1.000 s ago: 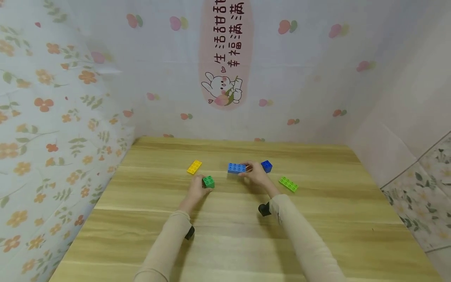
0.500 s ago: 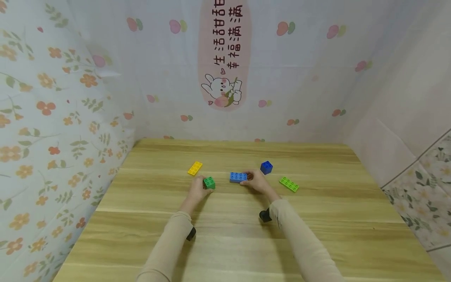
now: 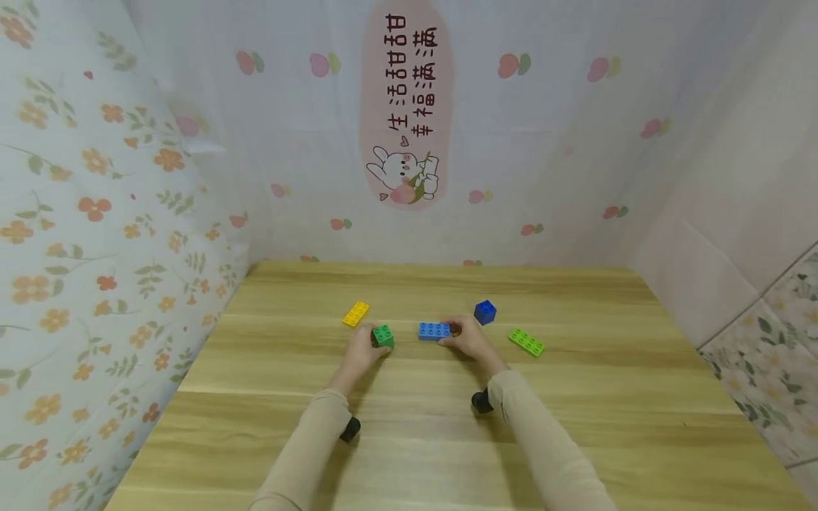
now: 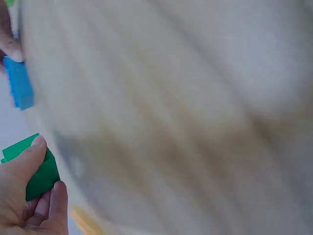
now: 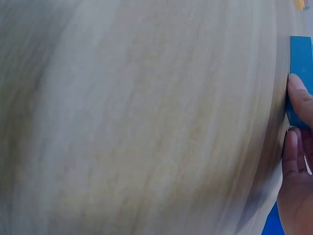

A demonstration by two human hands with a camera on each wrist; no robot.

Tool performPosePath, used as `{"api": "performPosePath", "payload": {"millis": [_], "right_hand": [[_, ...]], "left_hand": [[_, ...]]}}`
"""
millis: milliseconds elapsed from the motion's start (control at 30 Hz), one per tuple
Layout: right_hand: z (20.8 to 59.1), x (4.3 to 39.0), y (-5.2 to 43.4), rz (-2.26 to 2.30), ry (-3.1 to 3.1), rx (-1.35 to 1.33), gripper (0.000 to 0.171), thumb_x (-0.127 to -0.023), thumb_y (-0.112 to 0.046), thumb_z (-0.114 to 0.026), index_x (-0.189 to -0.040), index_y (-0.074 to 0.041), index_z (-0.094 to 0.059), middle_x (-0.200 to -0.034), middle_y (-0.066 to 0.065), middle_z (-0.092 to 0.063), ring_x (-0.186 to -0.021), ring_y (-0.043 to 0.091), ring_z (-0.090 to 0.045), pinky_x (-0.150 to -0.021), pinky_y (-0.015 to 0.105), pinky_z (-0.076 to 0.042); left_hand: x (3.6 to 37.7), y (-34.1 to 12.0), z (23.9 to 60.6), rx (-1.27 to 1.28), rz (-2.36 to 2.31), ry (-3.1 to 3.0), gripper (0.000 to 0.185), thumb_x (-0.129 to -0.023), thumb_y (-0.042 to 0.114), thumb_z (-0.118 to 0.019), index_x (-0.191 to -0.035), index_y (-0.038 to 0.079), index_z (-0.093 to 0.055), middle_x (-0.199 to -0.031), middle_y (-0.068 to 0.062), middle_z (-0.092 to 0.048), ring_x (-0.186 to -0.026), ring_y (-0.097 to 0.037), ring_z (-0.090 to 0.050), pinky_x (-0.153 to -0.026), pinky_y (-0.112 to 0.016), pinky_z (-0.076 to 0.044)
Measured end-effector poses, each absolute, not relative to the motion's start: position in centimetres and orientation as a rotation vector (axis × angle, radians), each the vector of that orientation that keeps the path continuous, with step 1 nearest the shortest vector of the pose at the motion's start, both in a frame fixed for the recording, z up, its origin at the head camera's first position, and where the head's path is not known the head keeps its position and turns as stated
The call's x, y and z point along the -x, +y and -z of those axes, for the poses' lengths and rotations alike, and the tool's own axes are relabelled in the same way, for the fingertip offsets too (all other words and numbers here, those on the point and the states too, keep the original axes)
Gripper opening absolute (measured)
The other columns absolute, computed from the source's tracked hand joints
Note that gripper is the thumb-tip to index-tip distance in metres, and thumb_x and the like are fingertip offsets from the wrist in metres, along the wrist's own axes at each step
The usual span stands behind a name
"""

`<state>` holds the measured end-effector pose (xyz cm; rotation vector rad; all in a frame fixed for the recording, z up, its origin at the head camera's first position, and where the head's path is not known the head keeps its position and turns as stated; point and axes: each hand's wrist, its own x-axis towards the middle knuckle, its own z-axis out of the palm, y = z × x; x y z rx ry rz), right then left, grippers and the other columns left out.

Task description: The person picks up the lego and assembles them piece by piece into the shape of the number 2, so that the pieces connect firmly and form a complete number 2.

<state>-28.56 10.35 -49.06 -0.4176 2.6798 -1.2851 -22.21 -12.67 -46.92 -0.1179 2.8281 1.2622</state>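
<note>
My left hand (image 3: 359,350) pinches a green square toy brick (image 3: 383,336) between thumb and fingers, its studs facing up. In the left wrist view the thumb lies along one side of the green brick (image 4: 45,174) and the fingertips on another. To the right, my right hand (image 3: 469,338) grips the right end of a light blue oblong brick (image 3: 434,331). The right wrist view shows the thumb pressed on the side of this blue brick (image 5: 300,58). A short gap separates the green and light blue bricks.
A flat yellow brick (image 3: 356,314) lies behind my left hand. Behind my right hand sits a dark blue square brick (image 3: 485,312), and a flat lime green brick (image 3: 527,342) lies to its right. A printed cloth (image 3: 543,170) hangs behind the wooden table (image 3: 409,426).
My right hand has brought the light blue brick nearer to me, level with the green one. The left hand keeps its hold on the green brick. The head view has tilted slightly up.
</note>
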Motion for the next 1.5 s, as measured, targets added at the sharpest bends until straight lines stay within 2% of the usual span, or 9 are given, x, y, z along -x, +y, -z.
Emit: {"api": "performPosePath", "payload": {"millis": [133, 400, 833, 1033, 1500], "right_hand": [[49.1, 28.5, 10.7, 1.306, 2.66, 0.414, 0.039, -0.073, -0.005, -0.074, -0.11, 0.003, -0.063, -0.109, 0.019, -0.061, -0.095, 0.026, -0.057, -0.081, 0.036, -0.05], [49.1, 28.4, 10.6, 1.337, 2.638, 0.401, 0.038, -0.073, -0.004, -0.074, -0.108, 0.003, -0.063, -0.105, 0.018, -0.061, -0.09, 0.022, -0.056, -0.076, 0.03, -0.049], [49.6, 28.1, 10.7, 1.37, 2.617, 0.433, 0.038, -0.073, -0.004, -0.074, -0.108, 0.005, -0.063, -0.105, 0.019, -0.063, -0.09, 0.022, -0.058, -0.076, 0.031, -0.051], [49.3, 28.3, 10.7, 1.411, 2.596, 0.479, 0.038, -0.073, -0.002, -0.074, -0.108, 0.008, -0.062, -0.105, 0.022, -0.061, -0.09, 0.025, -0.06, -0.076, 0.032, -0.052], [49.3, 28.4, 10.6, 1.396, 2.599, 0.447, 0.037, -0.074, -0.002, -0.073, -0.108, 0.006, -0.062, -0.106, 0.02, -0.06, -0.092, 0.024, -0.059, -0.076, 0.031, -0.051]], "left_hand": [[22.8, -11.5, 45.9, 0.111, -1.343, 2.808, 0.049, -0.077, 0.006, -0.071, -0.121, -0.005, -0.05, -0.113, -0.017, -0.057, -0.104, -0.028, -0.055, -0.089, -0.038, -0.049], [24.0, -9.9, 44.3, -0.03, -1.405, 2.82, 0.037, -0.078, 0.003, -0.069, -0.112, -0.003, -0.056, -0.104, -0.016, -0.059, -0.096, -0.027, -0.056, -0.084, -0.037, -0.051], [25.7, -7.1, 44.9, -0.179, -1.359, 2.702, 0.043, -0.082, 0.006, -0.066, -0.12, -0.007, -0.048, -0.112, -0.02, -0.056, -0.102, -0.029, -0.056, -0.089, -0.039, -0.049], [26.3, -6.7, 45.0, -0.202, -1.306, 2.681, 0.045, -0.083, 0.007, -0.065, -0.122, -0.006, -0.047, -0.114, -0.02, -0.056, -0.103, -0.028, -0.055, -0.09, -0.039, -0.048], [26.7, -6.8, 45.1, -0.206, -1.196, 2.656, 0.045, -0.084, 0.009, -0.064, -0.123, -0.004, -0.046, -0.113, -0.017, -0.056, -0.1, -0.025, -0.054, -0.092, -0.04, -0.046]]}}
